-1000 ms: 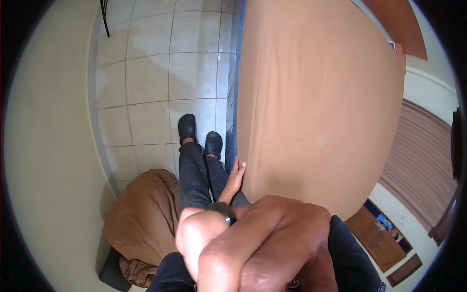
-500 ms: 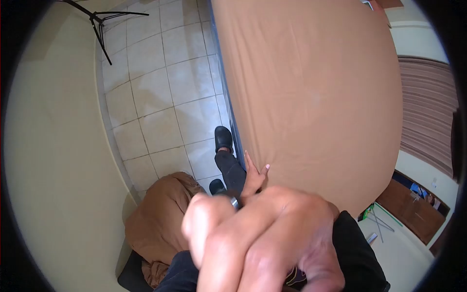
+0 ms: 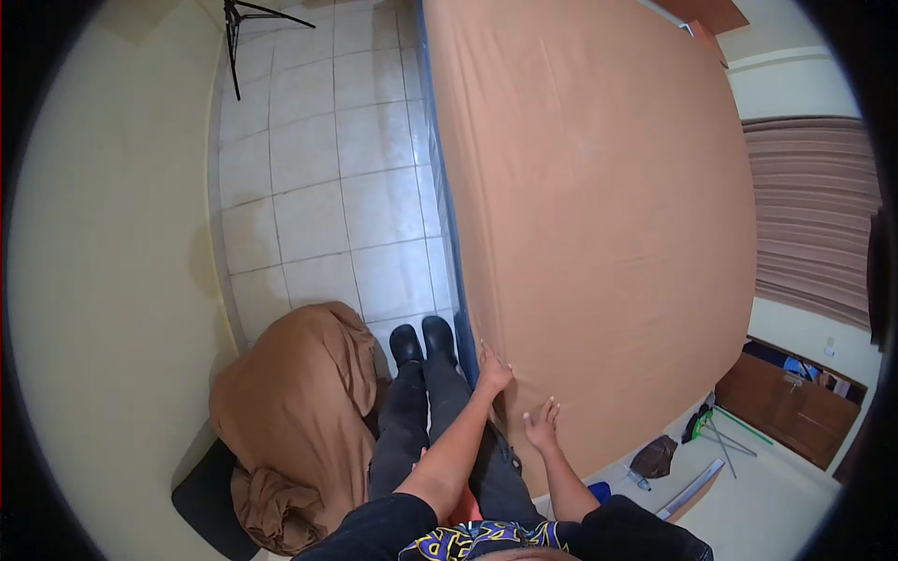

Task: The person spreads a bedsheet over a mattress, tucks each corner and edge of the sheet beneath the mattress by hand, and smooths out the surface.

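Note:
A brown fitted sheet (image 3: 617,224) covers the bed mattress beside me. My left hand (image 3: 493,370) rests on the sheet at the mattress's near long edge, one finger stretched along the edge and the others partly bent. Just right of it, my right hand (image 3: 543,427) lies against the sheet near the corner, palm down with fingers spread. Neither hand visibly grips anything. Along the mattress's side runs a blue strip (image 3: 447,215), uncovered by the sheet.
To my left, a bundle of brown cloth (image 3: 290,393) lies over something with a black edge (image 3: 210,496). A black tripod (image 3: 234,47) stands by the wall at the far end of the tiled floor (image 3: 309,168). A dark plastic bag (image 3: 654,456) sits at right.
An arm that loomed close to the camera has dropped away, and both hands are now on the sheet near the bed's edge. My feet now stand side by side; the view has shifted.

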Motion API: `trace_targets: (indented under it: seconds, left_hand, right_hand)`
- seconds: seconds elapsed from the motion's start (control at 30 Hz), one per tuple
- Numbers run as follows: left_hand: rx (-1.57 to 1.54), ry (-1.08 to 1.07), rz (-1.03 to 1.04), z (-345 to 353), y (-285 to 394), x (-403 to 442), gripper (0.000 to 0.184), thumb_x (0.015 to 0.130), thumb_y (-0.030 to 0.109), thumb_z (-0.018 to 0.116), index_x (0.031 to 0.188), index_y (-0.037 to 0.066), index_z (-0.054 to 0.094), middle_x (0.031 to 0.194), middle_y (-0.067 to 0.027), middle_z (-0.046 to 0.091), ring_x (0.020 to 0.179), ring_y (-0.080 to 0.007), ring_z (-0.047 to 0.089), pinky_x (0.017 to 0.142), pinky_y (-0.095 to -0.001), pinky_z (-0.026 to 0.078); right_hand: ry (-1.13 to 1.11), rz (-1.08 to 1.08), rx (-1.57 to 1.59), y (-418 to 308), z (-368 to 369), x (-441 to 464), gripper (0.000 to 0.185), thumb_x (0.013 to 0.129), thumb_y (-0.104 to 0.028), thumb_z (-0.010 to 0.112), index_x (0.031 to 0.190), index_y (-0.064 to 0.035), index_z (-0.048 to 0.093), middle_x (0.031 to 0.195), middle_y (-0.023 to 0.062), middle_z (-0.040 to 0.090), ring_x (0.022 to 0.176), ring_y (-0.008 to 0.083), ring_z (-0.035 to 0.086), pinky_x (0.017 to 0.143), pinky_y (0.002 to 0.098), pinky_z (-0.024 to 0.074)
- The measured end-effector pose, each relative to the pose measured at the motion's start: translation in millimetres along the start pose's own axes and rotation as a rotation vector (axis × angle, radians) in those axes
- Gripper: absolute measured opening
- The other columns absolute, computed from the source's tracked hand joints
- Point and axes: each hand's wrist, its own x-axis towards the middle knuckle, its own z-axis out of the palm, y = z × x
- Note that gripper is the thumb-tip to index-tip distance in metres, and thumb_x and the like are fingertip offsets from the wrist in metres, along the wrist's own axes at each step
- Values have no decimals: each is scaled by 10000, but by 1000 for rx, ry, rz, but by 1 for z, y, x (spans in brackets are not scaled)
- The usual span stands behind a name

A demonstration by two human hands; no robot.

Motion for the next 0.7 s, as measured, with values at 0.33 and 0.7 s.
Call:
trace_targets:
  seconds: [0.33,0.7]
  left_hand:
    - [-61,131,170,85,-111,-69,1086,788,95,735,1496,-97,-65,1544,-339,185,1458,-409,205,1207,-378,176]
    - [-232,163,50,215,-273,-196,989,800,90,716,1506,-75,44,1385,-311,470,1280,-385,505,1070,-392,410]
  right_hand:
    - [-63,-74,-268,39,39,-27,901,965,-477,480,1559,-97,-80,1569,268,-235,1349,659,-185,1124,676,-21]
    - [30,-540,-414,240,119,-125,869,921,-501,568,1577,-166,107,1642,140,-21,1494,411,-64,1146,653,-41]
